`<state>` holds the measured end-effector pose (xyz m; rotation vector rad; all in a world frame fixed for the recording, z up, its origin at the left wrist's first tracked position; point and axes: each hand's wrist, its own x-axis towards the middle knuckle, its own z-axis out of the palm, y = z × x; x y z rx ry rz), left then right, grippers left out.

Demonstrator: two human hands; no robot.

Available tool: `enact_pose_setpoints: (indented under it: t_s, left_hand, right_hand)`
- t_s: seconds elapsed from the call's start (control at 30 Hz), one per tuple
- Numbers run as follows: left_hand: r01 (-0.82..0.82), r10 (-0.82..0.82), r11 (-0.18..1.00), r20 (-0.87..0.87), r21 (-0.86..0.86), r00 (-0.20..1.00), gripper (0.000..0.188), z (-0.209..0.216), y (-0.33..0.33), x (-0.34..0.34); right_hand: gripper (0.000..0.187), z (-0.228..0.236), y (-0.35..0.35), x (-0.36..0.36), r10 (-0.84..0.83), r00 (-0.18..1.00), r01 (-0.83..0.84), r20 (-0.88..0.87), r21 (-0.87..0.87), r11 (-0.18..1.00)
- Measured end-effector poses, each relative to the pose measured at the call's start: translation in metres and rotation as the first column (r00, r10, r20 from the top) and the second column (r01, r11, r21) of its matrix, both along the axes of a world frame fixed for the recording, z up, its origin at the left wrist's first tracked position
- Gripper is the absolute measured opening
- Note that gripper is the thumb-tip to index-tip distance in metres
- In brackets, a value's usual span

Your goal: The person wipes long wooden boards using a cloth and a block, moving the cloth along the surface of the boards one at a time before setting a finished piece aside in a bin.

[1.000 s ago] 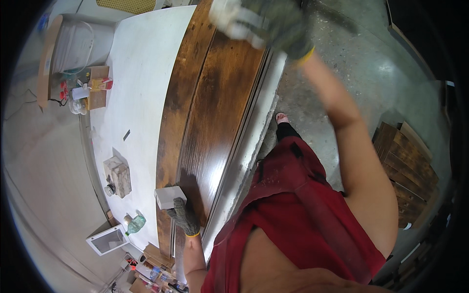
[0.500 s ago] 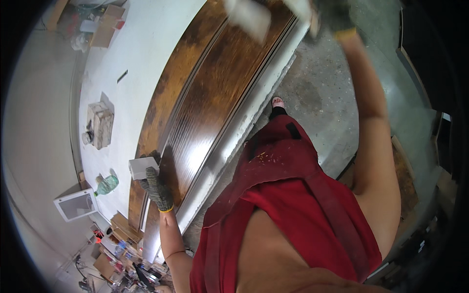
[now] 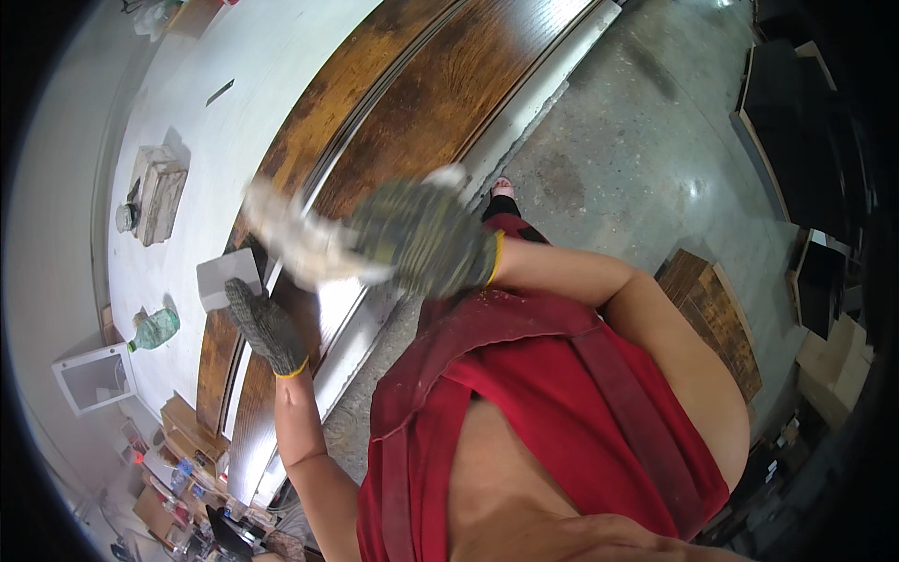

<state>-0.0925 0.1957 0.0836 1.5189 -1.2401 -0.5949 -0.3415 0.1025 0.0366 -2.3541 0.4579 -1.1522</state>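
Note:
Two dark brown wood-grain boards [image 3: 417, 136] lie side by side along the edge of a white table, a narrow gap between them. My right hand [image 3: 421, 239], in a grey-green knit glove, is closed on a whitish rag [image 3: 298, 239] above the boards; both are smeared by motion. Over the near part of the boards, my left hand [image 3: 267, 330], gloved too, grips a flat grey-white rectangular piece [image 3: 223, 279] whose exact kind I cannot make out. The rag hides part of the boards beneath it.
On the white tabletop [image 3: 225, 150] stand a stained rectangular can [image 3: 159, 195], a green plastic bottle [image 3: 154, 330] lying down and a thin dark strip [image 3: 220, 92]. Cardboard boxes [image 3: 192, 431] and clutter sit at lower left. Dark panels [image 3: 796, 140] stand at right.
My right hand has swept the rag from the far end of the boards back toward my left hand. The left hand still holds the grey-white piece. The view has shifted slightly.

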Motion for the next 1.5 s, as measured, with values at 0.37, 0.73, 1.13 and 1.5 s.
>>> enact_pose_setpoints:
  t_s: [0.37,0.73,1.13,1.5]
  left_hand:
    - [-0.102,0.049,0.991,-0.463,-0.090,0.885,0.053,0.007,-0.008,0.007]
    - [-0.360,0.268,0.890,-0.316,-0.280,0.910,0.050,-0.023,-0.012,0.036]
    - [-0.027,0.013,0.983,-0.079,-0.183,0.997,0.052,0.023,0.008,-0.045]
    - [0.002,-0.063,0.994,-0.561,-0.109,0.826,0.069,0.040,-0.001,-0.128]
  right_hand:
    - [0.047,0.071,-0.180,-0.141,-0.488,0.857,0.484,-0.168,-0.065,0.873]
    - [0.053,0.033,0.013,0.039,-0.099,0.912,-0.044,-0.398,-0.336,0.941]
    - [0.057,0.020,-0.005,-0.135,0.119,0.977,0.041,-0.174,0.711,0.702]
    - [0.054,0.037,-0.049,-0.113,0.282,0.919,-0.049,-0.275,0.631,0.774]
